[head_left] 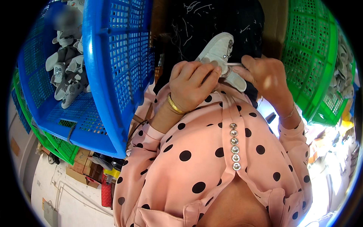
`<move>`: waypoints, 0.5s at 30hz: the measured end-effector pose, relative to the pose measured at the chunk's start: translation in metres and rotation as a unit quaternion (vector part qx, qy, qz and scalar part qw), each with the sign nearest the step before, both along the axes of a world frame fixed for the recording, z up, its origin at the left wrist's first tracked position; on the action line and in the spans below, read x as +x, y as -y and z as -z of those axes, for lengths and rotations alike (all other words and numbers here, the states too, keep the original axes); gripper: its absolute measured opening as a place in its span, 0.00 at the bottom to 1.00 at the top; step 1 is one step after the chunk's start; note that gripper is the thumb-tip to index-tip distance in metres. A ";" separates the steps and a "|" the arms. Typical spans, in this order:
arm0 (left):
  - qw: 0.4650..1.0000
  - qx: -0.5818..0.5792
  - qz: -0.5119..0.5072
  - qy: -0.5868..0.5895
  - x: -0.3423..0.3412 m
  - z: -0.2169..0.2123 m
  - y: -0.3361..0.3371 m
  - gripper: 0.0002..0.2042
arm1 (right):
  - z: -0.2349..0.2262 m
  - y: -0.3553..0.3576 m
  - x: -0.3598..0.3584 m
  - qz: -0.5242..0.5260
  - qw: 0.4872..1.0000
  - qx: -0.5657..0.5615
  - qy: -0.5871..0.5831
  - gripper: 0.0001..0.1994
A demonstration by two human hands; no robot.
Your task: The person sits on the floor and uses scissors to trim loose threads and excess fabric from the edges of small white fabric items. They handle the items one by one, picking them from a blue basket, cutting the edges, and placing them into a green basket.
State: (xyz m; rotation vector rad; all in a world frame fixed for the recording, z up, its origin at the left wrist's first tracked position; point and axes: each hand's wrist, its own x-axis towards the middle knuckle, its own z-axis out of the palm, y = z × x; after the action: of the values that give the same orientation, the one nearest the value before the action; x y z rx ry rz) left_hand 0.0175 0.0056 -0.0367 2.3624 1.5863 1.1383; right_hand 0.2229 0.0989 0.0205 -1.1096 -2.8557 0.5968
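Over my dark lap I hold a small white shoe upper (pixel 216 48), its rounded toe pointing away from me. A dark printed figure and a small heart mark it. My left hand (pixel 194 82) is closed around its near part, with curled fingers covering much of the opening. A pale flap (pixel 236 81) sticks out below the grip. On the right side, my right hand (pixel 266 75) pinches the end of a thin white lace-like strip (pixel 235 64) that runs toward the upper. How the strip joins it is hidden by my fingers.
A blue plastic basket (pixel 89 64) at my left holds several grey-white shoe uppers (pixel 67 75). To my right stands a green basket (pixel 308 56) with more pale pieces (pixel 342 72). Loose white threads (pixel 189 32) lie on the dark cloth. Cardboard boxes (pixel 81 166) sit behind at lower left.
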 end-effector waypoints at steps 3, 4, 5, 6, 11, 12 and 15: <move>1.000 -0.009 0.001 0.009 -0.001 0.000 -0.001 0.10 | -0.008 0.002 0.000 0.136 0.944 -0.286 -0.093 0.19; 1.000 -0.010 0.005 0.015 -0.002 0.000 -0.001 0.11 | -0.007 0.000 -0.001 0.160 0.931 -0.300 -0.129 0.18; 1.000 -0.012 0.009 0.022 -0.003 0.001 -0.002 0.12 | -0.003 -0.003 -0.001 0.183 0.917 -0.314 -0.165 0.18; 0.999 -0.013 0.014 0.029 -0.003 0.000 -0.002 0.13 | 0.000 -0.006 0.000 0.207 0.900 -0.327 -0.201 0.17; 0.996 -0.013 -0.018 0.091 -0.006 -0.003 -0.011 0.10 | 0.012 -0.016 -0.008 0.209 0.941 -0.169 -0.204 0.22; 0.993 -0.015 -0.028 0.111 -0.006 -0.006 -0.016 0.09 | 0.009 -0.022 -0.010 0.218 0.950 -0.143 -0.172 0.21; 0.978 -0.013 -0.061 0.201 -0.008 -0.025 -0.039 0.08 | 0.002 -0.044 -0.008 0.201 0.969 -0.081 -0.118 0.18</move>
State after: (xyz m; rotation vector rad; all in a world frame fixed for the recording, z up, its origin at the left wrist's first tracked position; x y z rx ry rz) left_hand 0.0092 0.0450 -0.0114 1.8788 1.5985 1.4913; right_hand 0.2146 0.1425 0.0180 -1.4750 -2.3224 0.8705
